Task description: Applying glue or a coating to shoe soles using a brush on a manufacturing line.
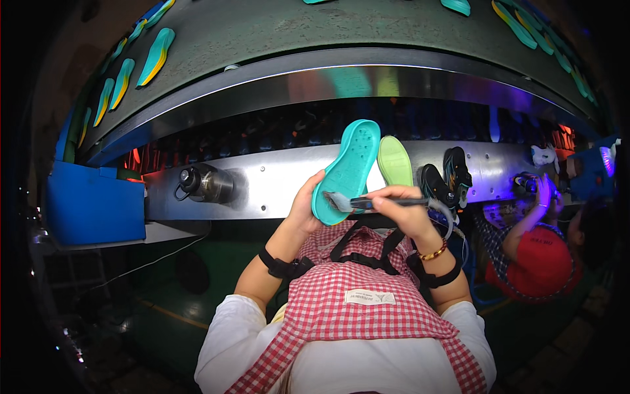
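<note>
My left hand grips a teal shoe sole by its near left edge, its hollow inner side facing up. In my right hand is a black-handled brush, with a tube running back from the handle past my wrist. The brush's pale bristles rest on the inside of the sole, at its near end. Just right of the sole, a light green sole-shaped piece lies on the metal shelf. Farther right stand two dark shoes.
A dark bottle is on the metal shelf at left, near a blue box. Beyond a steel rail, a green belt carries several teal-and-yellow soles. A co-worker in red works at right.
</note>
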`<act>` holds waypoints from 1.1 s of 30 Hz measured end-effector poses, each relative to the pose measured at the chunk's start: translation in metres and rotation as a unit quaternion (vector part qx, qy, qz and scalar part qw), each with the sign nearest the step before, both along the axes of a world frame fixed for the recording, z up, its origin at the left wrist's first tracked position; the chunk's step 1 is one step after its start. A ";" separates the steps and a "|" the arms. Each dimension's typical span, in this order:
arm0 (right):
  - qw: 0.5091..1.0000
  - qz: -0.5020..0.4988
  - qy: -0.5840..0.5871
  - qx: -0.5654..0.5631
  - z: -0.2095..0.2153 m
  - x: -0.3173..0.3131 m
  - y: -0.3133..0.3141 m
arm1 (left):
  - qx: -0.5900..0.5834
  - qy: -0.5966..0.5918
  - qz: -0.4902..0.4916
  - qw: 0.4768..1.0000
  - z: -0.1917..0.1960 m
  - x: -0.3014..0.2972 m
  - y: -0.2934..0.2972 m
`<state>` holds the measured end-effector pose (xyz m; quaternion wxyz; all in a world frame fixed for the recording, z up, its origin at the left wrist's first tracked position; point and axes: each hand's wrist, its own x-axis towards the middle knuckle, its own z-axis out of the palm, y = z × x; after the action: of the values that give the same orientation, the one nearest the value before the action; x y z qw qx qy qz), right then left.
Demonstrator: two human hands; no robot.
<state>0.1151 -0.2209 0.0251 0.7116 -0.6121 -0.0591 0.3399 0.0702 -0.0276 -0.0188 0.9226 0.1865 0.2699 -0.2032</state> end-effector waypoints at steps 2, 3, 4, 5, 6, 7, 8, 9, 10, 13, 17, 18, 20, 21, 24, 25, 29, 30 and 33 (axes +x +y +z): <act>0.990 -0.071 0.046 0.110 -0.009 0.010 -0.010 | -0.002 0.008 -0.003 1.000 0.002 0.000 -0.002; 0.978 -0.116 0.076 0.154 -0.008 0.013 -0.014 | -0.013 -0.009 -0.001 1.000 -0.001 0.001 -0.001; 0.972 -0.137 0.082 0.170 -0.011 0.016 -0.020 | -0.023 -0.026 0.001 0.999 -0.003 0.001 -0.001; 0.968 -0.149 0.094 0.180 -0.014 0.017 -0.024 | -0.024 -0.026 0.002 0.999 -0.005 0.001 0.000; 0.964 -0.159 0.106 0.185 -0.016 0.018 -0.027 | -0.030 -0.019 0.007 0.999 -0.007 0.001 0.001; 0.960 -0.169 0.118 0.190 -0.018 0.018 -0.029 | -0.036 -0.012 0.011 0.999 -0.008 0.001 0.001; 0.960 -0.169 0.118 0.189 -0.018 0.019 -0.029 | -0.036 -0.012 0.011 0.999 -0.009 0.000 0.002; 0.959 -0.169 0.123 0.189 -0.018 0.019 -0.029 | -0.029 -0.015 0.006 0.999 -0.010 0.000 0.003; 0.959 -0.170 0.128 0.189 -0.019 0.019 -0.029 | -0.022 -0.018 0.001 1.000 -0.011 -0.001 0.003; 0.961 -0.191 0.114 0.163 -0.016 0.020 -0.023 | -0.053 -0.028 -0.014 0.998 0.000 0.000 0.002; 0.981 -0.179 -0.072 -0.026 -0.025 0.032 -0.011 | -0.034 -0.017 -0.013 0.999 0.005 0.002 -0.004; 0.973 -0.169 -0.133 -0.080 -0.025 0.035 -0.006 | -0.034 0.000 -0.005 0.999 0.007 0.003 -0.006; 0.954 -0.152 -0.206 -0.157 -0.030 0.040 0.005 | -0.033 0.017 0.000 0.999 0.008 0.003 -0.011; 0.953 -0.154 -0.206 -0.158 -0.034 0.039 0.010 | -0.007 0.008 0.004 1.000 0.007 0.003 -0.013; 0.922 -0.084 -0.321 -0.198 -0.044 0.034 0.024 | 0.023 -0.009 0.013 1.000 0.001 0.004 -0.014; 0.922 -0.085 -0.322 -0.198 -0.044 0.030 0.026 | 0.027 -0.015 0.019 0.999 -0.001 0.005 -0.013; 0.855 -0.019 -0.454 -0.250 -0.031 0.015 0.039 | 0.059 -0.035 0.020 0.997 -0.002 0.009 -0.012; 0.855 -0.011 -0.458 -0.244 -0.026 0.011 0.041 | 0.068 -0.028 0.025 0.997 -0.004 0.011 -0.010; 0.862 -0.005 -0.456 -0.222 -0.016 0.002 0.042 | 0.060 -0.029 0.025 0.997 -0.004 0.016 0.001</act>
<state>0.1174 -0.1791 0.0086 0.4521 -0.8409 -0.2966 0.0231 0.0860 -0.0266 -0.0223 0.9218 0.2408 0.2596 -0.1577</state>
